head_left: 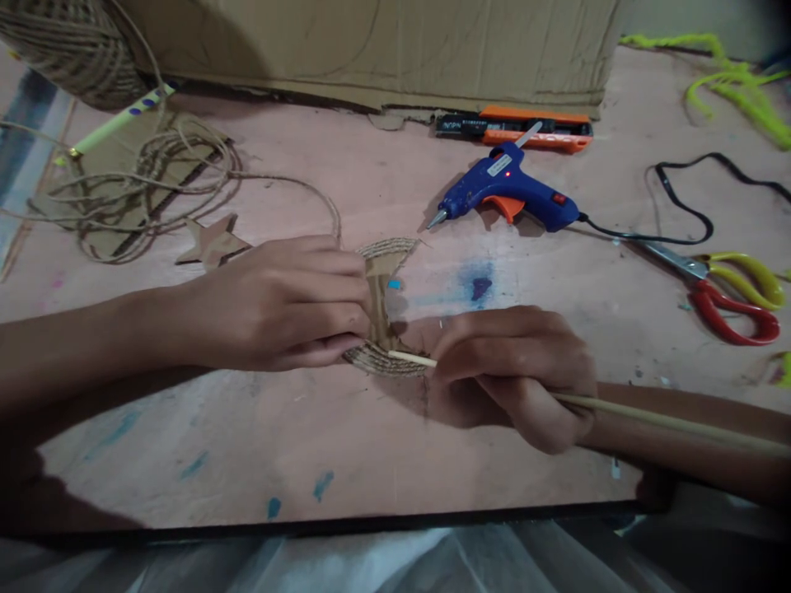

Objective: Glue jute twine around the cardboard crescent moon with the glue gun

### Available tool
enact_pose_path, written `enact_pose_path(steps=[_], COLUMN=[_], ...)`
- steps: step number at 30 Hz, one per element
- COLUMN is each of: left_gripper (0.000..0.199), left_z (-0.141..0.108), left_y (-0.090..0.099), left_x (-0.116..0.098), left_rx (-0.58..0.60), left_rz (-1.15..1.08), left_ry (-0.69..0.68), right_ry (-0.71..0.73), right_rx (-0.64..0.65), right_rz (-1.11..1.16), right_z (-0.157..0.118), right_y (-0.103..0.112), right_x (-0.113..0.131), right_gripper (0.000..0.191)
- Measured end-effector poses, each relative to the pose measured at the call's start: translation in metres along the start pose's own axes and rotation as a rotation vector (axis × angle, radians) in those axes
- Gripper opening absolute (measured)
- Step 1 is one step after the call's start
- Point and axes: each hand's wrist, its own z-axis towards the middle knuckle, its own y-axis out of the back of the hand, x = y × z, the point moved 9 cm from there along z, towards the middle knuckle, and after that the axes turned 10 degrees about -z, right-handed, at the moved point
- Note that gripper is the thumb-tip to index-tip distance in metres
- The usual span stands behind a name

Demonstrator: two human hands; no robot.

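Observation:
A cardboard crescent (378, 298) lies on the pink tabletop, its two ends covered with rows of twine (386, 362). My left hand (297, 305) rests over its left side, fingers closed on it and hiding that part. In my right hand (519, 371) is a thin wooden stick (667, 424), gripped close to its tip. That tip touches the twine at the crescent's near end. From behind my left hand, a strand of twine (297, 181) runs back to a loose tangle. Beside my left hand lies a cardboard star (213, 240).
A blue glue gun (494, 189), its red light lit, lies beyond my right hand, with an orange utility knife (519, 129) behind it. Scissors (710, 280) are at right. A large cardboard sheet (371, 49) and a twine ball (74, 49) stand at the back.

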Motion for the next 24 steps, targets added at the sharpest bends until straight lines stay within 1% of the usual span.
enact_pose_path(steps=[2,5,7,11,15,18,21,24], left_gripper=[0.015,0.012,0.008,0.008,0.011,0.012,0.011,0.015], left_z=[-0.001,0.0,0.001,0.002,0.004,0.004,0.004,0.005], left_y=[0.0,0.0,0.0,-0.002,-0.002,-0.004,-0.005,-0.006], left_x=[0.001,0.0,-0.001,-0.005,-0.002,0.002,0.006,0.005], left_rx=[-0.002,0.004,0.016,0.051,0.041,0.035,0.019,-0.002], left_rz=[-0.002,-0.034,-0.061,-0.07,-0.13,-0.191,-0.216,-0.196], left_ry=[0.003,-0.004,-0.007,-0.02,-0.002,0.02,0.038,0.023], right_ry=[0.0,0.038,0.019,-0.034,-0.037,-0.015,-0.071,-0.101], right_rx=[0.019,-0.004,0.018,0.001,0.046,0.048,0.053,0.058], right_rz=[0.004,-0.037,-0.059,-0.052,-0.033,-0.025,-0.017,0.016], right_z=[0.001,0.001,-0.001,-0.002,0.001,0.002,0.002,0.002], right_y=[-0.002,-0.001,-0.004,-0.002,-0.005,-0.003,-0.002,-0.003], right_x=[0.0,0.005,0.005,0.003,0.002,0.002,-0.003,-0.005], right_gripper=[0.032,0.031,0.031,0.032,0.032,0.034,0.035,0.038])
